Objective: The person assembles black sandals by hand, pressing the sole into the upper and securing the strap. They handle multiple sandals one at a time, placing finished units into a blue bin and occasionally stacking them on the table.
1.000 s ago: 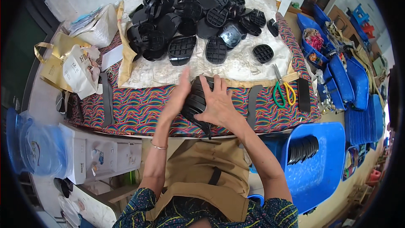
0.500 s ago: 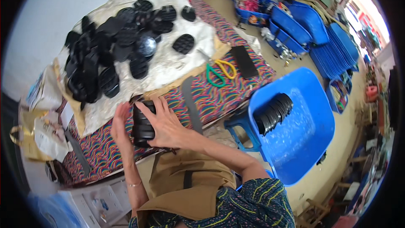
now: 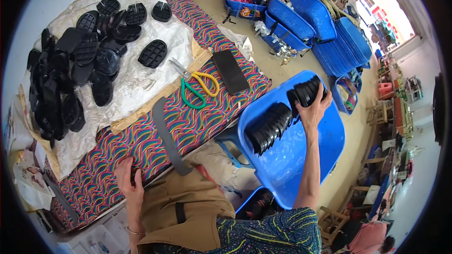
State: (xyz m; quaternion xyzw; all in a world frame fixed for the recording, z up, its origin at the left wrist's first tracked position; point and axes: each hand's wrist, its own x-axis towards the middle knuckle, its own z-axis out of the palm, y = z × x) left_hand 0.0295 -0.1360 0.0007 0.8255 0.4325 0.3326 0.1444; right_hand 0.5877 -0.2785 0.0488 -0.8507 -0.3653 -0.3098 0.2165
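Over the right side of a blue plastic tub point(image 3: 282, 171), my right hand point(image 3: 311, 113) is wrapped round a row of black shoe-heel pieces point(image 3: 305, 91) stacked face to face. Another such row point(image 3: 269, 128) lies beside it in the tub, to the left. My left hand point(image 3: 129, 178) rests at the near edge of the table, holding nothing, its fingers apart. Farther back, loose black heel pieces point(image 3: 86, 49) with ribbed undersides are heaped on a stained white sheet point(image 3: 136, 84). One piece point(image 3: 152, 53) lies apart from the heap.
Scissors point(image 3: 193, 87) with green and yellow handles, a black phone point(image 3: 230, 72) and a grey strap point(image 3: 165, 136) lie on the wavy-patterned tablecloth point(image 3: 117, 148). Stacked blue tubs point(image 3: 336, 56) stand on the floor at the back right. A blue stool point(image 3: 230, 153) is beside the tub.
My right hand has moved from the table to the tub with black heel pieces, so two rows now lie there. My left hand has let go and dropped nearer. The view has turned right.
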